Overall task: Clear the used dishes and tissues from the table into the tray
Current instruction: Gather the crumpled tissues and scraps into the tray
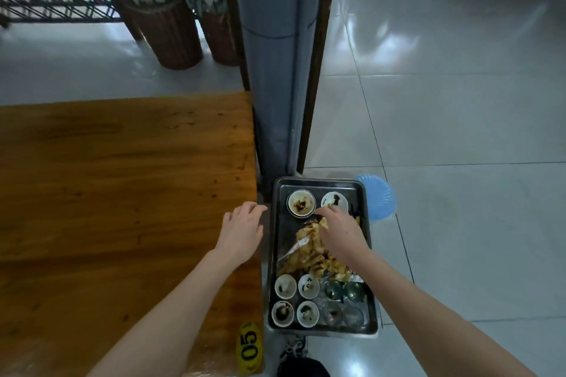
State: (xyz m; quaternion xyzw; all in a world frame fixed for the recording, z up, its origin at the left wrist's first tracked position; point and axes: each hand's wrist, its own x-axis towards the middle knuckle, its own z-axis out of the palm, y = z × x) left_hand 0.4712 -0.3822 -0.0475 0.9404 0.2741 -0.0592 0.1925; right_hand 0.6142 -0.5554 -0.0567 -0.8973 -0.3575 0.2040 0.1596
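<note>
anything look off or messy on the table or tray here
The tray seems to sit beside the table on a small blue stool, overhanging it widely, which looks precarious. Stained tissues are heaped loosely in its middle. A few small spots lie near the table's far edge.

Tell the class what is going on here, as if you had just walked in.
A person is clearing a wooden table into a metal tray that sits beside it on a blue stool. The right hand lies on a heap of soiled tissues in the tray; the left hand is at the table's edge, fingers relaxed. Used white bowls and glass cups already fill the tray.
</note>
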